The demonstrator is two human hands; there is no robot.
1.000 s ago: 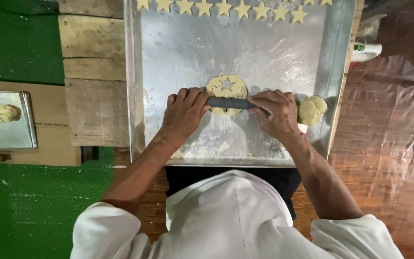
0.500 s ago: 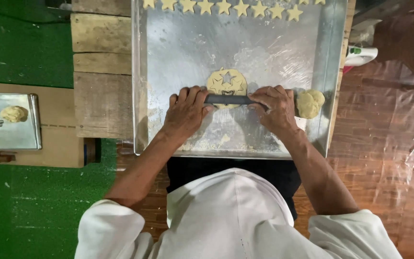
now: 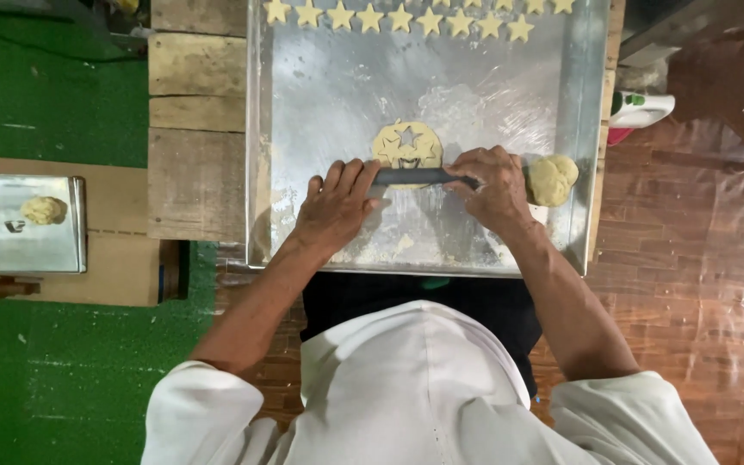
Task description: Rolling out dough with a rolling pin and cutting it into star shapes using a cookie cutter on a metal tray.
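A flat round of pale dough (image 3: 406,143) with star-shaped holes lies on the metal tray (image 3: 337,86). Across its near edge runs a dark, narrow tool (image 3: 419,177), like a blade or scraper. My left hand (image 3: 337,202) holds the tool's left end and my right hand (image 3: 494,183) holds its right end, both pressing it onto the tray. A lump of dough (image 3: 551,179) sits just right of my right hand. A row of several cut dough stars (image 3: 402,19) lines the tray's far edge.
The tray rests on a wooden plank table (image 3: 195,129). To the left, a small metal tray (image 3: 21,224) with a dough lump (image 3: 43,209) sits on cardboard over green flooring. A white and green object (image 3: 639,108) lies right of the tray. Brown floor at right.
The view has shifted slightly. Both hands stay on the dark tool at the near edge of the dough round, and more of the round with its star holes shows.
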